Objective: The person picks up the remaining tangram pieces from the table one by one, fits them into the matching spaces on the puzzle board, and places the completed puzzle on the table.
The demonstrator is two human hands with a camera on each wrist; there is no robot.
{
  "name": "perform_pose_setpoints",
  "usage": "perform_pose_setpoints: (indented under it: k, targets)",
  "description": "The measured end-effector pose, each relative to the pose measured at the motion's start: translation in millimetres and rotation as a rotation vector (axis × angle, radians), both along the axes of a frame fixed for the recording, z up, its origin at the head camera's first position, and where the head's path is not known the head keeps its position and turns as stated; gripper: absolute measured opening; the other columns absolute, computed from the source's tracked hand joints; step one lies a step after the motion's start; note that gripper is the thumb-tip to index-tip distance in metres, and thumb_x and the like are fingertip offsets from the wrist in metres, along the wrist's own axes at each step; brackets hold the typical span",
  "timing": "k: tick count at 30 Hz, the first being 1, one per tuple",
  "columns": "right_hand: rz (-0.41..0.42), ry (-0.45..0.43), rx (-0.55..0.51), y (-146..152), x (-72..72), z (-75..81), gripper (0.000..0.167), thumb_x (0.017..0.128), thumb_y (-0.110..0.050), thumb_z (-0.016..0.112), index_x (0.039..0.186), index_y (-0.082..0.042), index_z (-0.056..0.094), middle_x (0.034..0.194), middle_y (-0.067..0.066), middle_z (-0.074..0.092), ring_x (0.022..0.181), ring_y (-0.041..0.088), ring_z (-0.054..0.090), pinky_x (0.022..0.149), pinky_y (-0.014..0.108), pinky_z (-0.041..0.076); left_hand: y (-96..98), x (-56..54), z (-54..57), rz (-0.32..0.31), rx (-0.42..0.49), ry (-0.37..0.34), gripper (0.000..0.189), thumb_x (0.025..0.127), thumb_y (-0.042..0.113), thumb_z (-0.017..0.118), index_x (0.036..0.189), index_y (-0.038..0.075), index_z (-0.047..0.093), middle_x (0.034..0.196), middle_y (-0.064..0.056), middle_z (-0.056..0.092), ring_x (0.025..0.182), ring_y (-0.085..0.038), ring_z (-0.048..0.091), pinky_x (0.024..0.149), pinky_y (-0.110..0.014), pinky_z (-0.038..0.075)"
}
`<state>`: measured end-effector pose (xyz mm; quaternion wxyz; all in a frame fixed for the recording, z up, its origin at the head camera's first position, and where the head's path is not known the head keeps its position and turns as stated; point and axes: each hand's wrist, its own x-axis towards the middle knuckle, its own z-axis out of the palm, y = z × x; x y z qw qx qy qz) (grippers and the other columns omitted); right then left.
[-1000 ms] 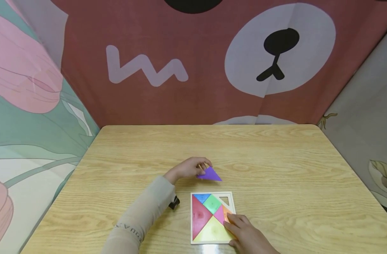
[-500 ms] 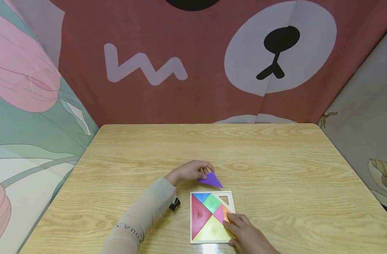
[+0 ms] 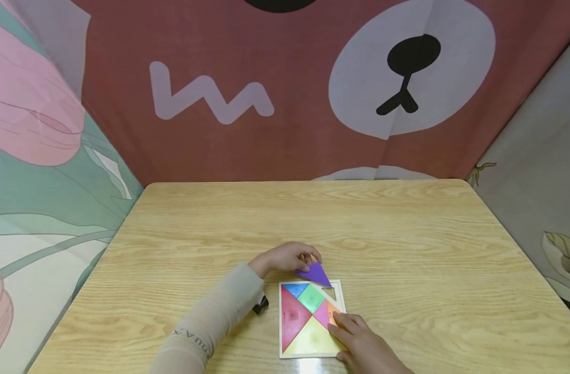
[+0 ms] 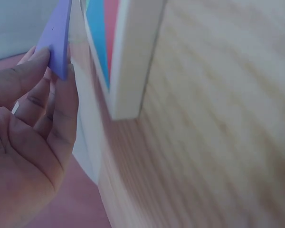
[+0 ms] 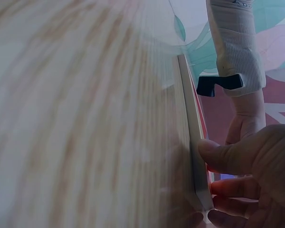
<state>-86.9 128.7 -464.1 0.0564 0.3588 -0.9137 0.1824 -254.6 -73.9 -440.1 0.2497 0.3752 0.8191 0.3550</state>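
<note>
My left hand (image 3: 287, 257) pinches a purple triangular tangram piece (image 3: 316, 274) between thumb and fingers. In the left wrist view the piece (image 4: 58, 38) is tilted up off the table. Its tip hangs over the far edge of a square tangram board (image 3: 282, 322), near an unfilled gap. Red, yellow (image 3: 313, 340), blue, green (image 3: 311, 297), pink and orange pieces lie in the board. At the board's near right corner my right hand (image 3: 369, 343) holds it, fingertips over the orange piece and thumb at the near edge. The right palm's underside is hidden in the head view.
The board lies on a wood-grain table (image 3: 210, 218). A black device (image 3: 261, 305) is on the left wrist, below the sleeve (image 3: 205, 322). Behind the table hangs a red-brown cloth (image 3: 219, 150) with a cartoon print.
The left hand has brought the purple triangle nearer, from beyond the board to over its far edge. My right hand stays on the board's corner.
</note>
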Motion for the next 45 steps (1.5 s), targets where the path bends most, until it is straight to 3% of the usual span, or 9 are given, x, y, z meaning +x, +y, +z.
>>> perform_pose_setpoints:
  k: [8,17,28,41,45]
  targets:
    - [-0.005,-0.016,-0.005,-0.4,0.0,0.5,0.047,0.066,-0.019,0.069,0.109,-0.002,0.059,0.114,0.013,0.051,0.098,0.027,0.045,0.068,0.031,0.046,8.3,4.4,-1.9,-0.025,0.000,-0.007,0.025,0.081,-0.003,0.053,0.103,0.007,0.060,0.077,0.000,0.056,0.072,-0.006,0.050,0.063,-0.018,0.042]
    - [-0.002,0.022,-0.023,-0.5,0.3,-1.1,0.048,0.063,-0.018,0.071,0.107,-0.002,0.060,0.113,0.013,0.052,0.096,0.026,0.045,0.066,0.030,0.047,15.3,9.2,-3.1,-0.037,-0.042,-0.019,0.024,0.082,-0.001,0.053,0.102,0.012,0.060,0.075,0.005,0.054,0.069,-0.005,0.049,0.062,-0.017,0.042]
    - [0.004,0.022,-0.029,-0.4,0.0,-1.6,0.048,0.063,-0.018,0.071,0.106,-0.001,0.060,0.112,0.014,0.052,0.096,0.027,0.046,0.065,0.029,0.047,22.0,14.5,-4.9,-0.048,-0.084,0.089,0.027,0.083,0.002,0.052,0.104,0.016,0.060,0.081,0.007,0.055,0.075,-0.004,0.050,0.066,-0.015,0.041]
    - [-0.024,-0.161,0.033,-1.1,-0.2,5.4,0.047,0.070,-0.017,0.068,0.112,-0.001,0.056,0.119,0.015,0.048,0.102,0.029,0.043,0.069,0.030,0.047,30.4,21.9,0.4,-0.100,-0.141,0.182,0.028,0.083,0.005,0.053,0.107,0.018,0.059,0.086,0.006,0.057,0.074,-0.003,0.049,0.065,-0.014,0.039]
    - [-0.027,-0.162,0.032,-1.6,-0.1,6.4,0.047,0.070,-0.017,0.068,0.112,-0.001,0.056,0.119,0.015,0.048,0.102,0.029,0.043,0.069,0.030,0.047,33.0,24.5,1.0,-0.117,-0.165,0.235,0.029,0.083,0.006,0.054,0.108,0.018,0.059,0.086,0.006,0.058,0.073,-0.003,0.049,0.064,-0.013,0.039]
